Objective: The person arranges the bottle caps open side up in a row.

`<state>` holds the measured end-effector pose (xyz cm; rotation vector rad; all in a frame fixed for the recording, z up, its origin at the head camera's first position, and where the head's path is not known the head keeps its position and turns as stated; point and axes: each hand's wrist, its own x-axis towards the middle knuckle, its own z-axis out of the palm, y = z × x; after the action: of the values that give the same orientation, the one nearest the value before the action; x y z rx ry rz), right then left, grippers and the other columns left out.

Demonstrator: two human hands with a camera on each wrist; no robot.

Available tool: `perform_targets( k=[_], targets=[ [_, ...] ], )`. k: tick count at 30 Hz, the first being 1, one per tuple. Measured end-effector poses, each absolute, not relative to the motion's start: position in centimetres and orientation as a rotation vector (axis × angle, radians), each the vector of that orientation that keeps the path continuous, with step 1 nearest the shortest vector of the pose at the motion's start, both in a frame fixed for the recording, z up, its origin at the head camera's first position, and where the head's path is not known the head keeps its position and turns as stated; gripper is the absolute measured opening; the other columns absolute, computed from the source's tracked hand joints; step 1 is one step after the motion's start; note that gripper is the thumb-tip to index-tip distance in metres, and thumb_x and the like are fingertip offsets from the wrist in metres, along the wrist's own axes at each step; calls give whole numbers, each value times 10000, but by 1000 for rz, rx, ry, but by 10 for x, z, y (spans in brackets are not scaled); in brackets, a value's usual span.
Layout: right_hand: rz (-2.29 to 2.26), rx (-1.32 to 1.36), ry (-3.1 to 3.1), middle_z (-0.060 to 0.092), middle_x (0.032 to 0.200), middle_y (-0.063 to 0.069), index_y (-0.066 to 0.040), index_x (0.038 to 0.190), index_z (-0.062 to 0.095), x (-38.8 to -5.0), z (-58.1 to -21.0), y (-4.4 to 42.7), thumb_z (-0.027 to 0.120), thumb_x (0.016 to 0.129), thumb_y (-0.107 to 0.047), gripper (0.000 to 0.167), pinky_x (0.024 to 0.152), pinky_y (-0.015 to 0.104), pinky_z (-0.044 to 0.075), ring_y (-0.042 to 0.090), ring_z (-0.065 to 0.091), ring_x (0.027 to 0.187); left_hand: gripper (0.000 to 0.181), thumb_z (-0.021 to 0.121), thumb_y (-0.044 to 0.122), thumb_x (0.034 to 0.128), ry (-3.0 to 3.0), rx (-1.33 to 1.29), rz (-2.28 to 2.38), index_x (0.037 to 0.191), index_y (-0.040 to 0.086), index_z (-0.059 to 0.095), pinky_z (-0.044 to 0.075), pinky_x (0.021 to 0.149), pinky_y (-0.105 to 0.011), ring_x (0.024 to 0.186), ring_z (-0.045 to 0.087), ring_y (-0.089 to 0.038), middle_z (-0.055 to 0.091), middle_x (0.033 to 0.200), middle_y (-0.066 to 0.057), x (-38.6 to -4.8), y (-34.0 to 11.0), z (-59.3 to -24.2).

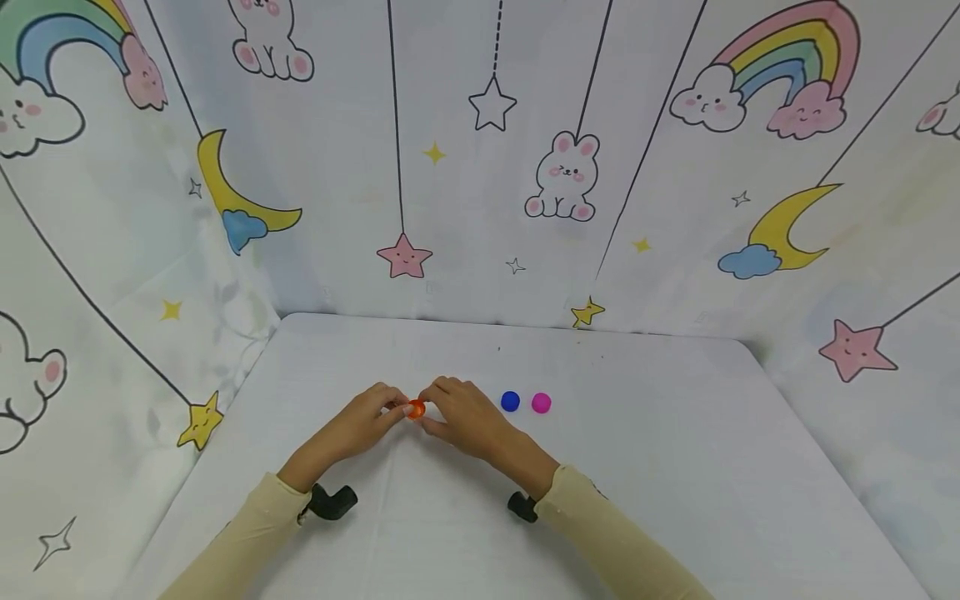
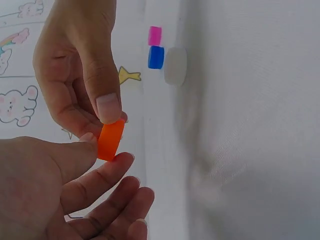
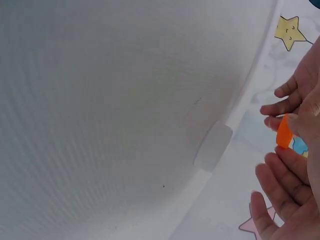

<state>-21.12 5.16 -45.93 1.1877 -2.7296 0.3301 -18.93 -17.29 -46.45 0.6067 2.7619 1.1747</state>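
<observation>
Between my two hands, above the white table, is a small orange bottle cap [image 1: 417,409]. My left hand [image 1: 366,422] pinches it between thumb and index finger. My right hand [image 1: 471,423] holds the same cap from the other side with thumb and fingertips. In the left wrist view the cap [image 2: 111,140] is seen edge-on, the right thumb at its top and the left thumb at its side. The right wrist view also shows the orange cap [image 3: 284,132] among the fingertips of both hands.
Right of my right hand, a blue cap [image 1: 510,402] and a pink cap [image 1: 542,403] lie side by side. A white rounded piece [image 2: 175,66] appears near the blue one in the left wrist view. Patterned cloth [image 1: 465,192] stands behind the table.
</observation>
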Motion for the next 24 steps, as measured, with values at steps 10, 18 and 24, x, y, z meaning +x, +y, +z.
perform_targets(
  k=[10, 18, 24],
  targets=[
    [356, 1238, -2758, 726, 1207, -13, -158, 1246, 748, -213, -457, 52, 713, 1014, -351, 304, 1043, 352, 536, 163, 661, 1163, 260, 710, 130, 1015, 2790, 746, 1081, 1270, 124, 656, 534, 974, -509, 1162, 624, -316, 596, 1188, -111, -185, -177, -466],
    [327, 1250, -2812, 739, 1179, -7, -153, 1222, 761, -216, -459, 50, 715, 1011, -333, 281, 1014, 342, 542, 166, 663, 1115, 310, 825, 139, 927, 2930, 767, 869, 1211, 134, 699, 543, 986, -497, 1125, 629, -301, 606, 1203, -109, -183, -174, -470],
    [259, 1247, -2864, 738, 1127, -12, -157, 1202, 770, -217, -461, 47, 712, 1015, -333, 264, 960, 336, 550, 164, 663, 1058, 257, 825, 189, 934, 2980, 725, 744, 1160, 137, 715, 529, 965, -518, 1084, 627, -283, 613, 1211, -84, -184, -170, -472]
  ],
)
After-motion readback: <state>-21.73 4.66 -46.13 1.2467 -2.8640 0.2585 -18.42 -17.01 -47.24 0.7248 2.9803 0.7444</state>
